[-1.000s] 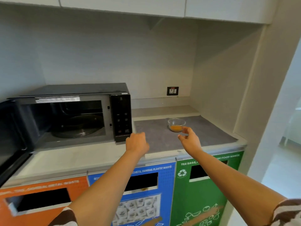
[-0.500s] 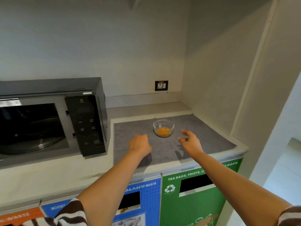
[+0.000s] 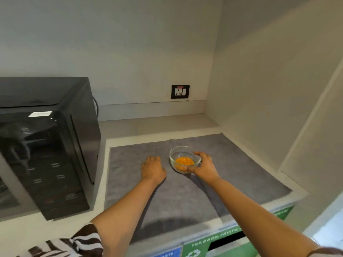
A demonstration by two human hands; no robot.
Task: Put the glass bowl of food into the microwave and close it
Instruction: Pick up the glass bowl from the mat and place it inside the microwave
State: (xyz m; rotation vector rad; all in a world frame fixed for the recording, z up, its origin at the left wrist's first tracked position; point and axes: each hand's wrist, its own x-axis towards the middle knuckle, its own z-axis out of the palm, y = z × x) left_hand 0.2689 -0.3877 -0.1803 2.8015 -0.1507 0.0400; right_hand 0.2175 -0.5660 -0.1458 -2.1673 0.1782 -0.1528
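- The glass bowl (image 3: 184,158) is sitting on a grey mat (image 3: 232,175) spread over the right part of the counter (image 3: 148,125), well right of the microwave (image 3: 48,145), with orange food (image 3: 184,161) lying in its bottom.
- The right hand (image 3: 203,166) is wrapping around the bowl's right and near side, thumb against the near wall and fingers (image 3: 199,154) curling over the far right rim, so it is closing on the glass while the bowl is resting on the mat.
- The left hand (image 3: 153,168) is lying palm down on the mat just left of the bowl, not touching it, fingers together and loosely curled, gripping nothing.
- The microwave is standing at the left, its dark control panel (image 3: 53,175) facing near; its cavity is blurred.
- A wall socket (image 3: 180,91) is showing on the far wall.
- A green bin front (image 3: 232,242) is showing under the counter's near edge, and a striped sleeve (image 3: 74,243) at the lower left.
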